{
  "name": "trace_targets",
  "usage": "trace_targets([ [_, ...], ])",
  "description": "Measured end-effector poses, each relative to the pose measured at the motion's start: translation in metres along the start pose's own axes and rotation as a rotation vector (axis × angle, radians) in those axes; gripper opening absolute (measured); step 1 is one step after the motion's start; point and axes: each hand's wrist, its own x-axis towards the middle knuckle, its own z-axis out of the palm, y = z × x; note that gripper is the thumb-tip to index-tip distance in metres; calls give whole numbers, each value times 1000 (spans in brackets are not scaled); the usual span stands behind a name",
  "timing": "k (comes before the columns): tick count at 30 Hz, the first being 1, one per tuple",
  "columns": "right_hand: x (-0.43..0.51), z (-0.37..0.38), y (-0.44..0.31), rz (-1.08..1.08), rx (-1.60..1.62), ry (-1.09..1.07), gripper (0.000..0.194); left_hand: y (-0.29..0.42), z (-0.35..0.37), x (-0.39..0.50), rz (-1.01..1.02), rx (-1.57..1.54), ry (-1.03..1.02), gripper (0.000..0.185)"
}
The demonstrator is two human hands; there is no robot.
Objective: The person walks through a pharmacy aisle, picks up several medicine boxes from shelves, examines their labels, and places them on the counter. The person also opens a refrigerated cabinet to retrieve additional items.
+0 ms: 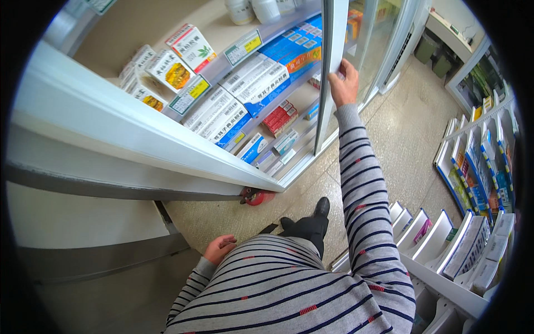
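My right hand [344, 83] grips the white frame edge of a sliding glass door [333, 46] on a tall display cabinet, its arm stretched forward. Beside my waist hangs my left hand [220, 248], fingers loosely bent and holding nothing that I can see. Through the cabinet's uncovered part, shelves of boxed medicines show: white and yellow boxes [170, 71], a white and red box [194, 48], white and blue cartons [256, 83], blue and orange cartons [298, 46] and a bundle of red boxes [280, 118]. White bottles [267, 10] stand on a higher shelf.
A red fire extinguisher [259, 197] sits on the floor by the cabinet's near corner. To the right are tiered white racks [434, 234] with boxes and further stocked racks [479, 154]. Green bins [425, 48] stand under a far counter. A grey-edged white panel [91, 221] lies to the left.
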Motion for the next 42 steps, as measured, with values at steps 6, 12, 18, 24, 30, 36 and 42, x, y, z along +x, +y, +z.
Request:
trace_targets([
  [6, -31, 4, -18, -119, -133, -15, 62, -11, 3, 6, 13, 7, -33, 43],
  [12, -81, 10, -41, -163, -134, -99, 60, -15, 9, 11, 56, 16, -30, 43],
  [18, -125, 13, -68, -232, -146, -183, 59, -36, 20, 27, 118, -46, -116, 41],
  [24, -157, 15, -85, -247, -136, -251, 60, -45, 33, 43, 87, 48, -125, 43],
  [30, -172, 13, -100, -271, -127, -312, 61, -13, 63, 50, 13, -28, -86, 44],
  [36, -156, 1, -96, -292, -59, -417, 61, 52, 114, 60, 112, -186, 8, 46],
  [42, -140, -13, -90, -333, 9, -568, 58, 122, 164, 74, 324, -168, 89, 42],
])
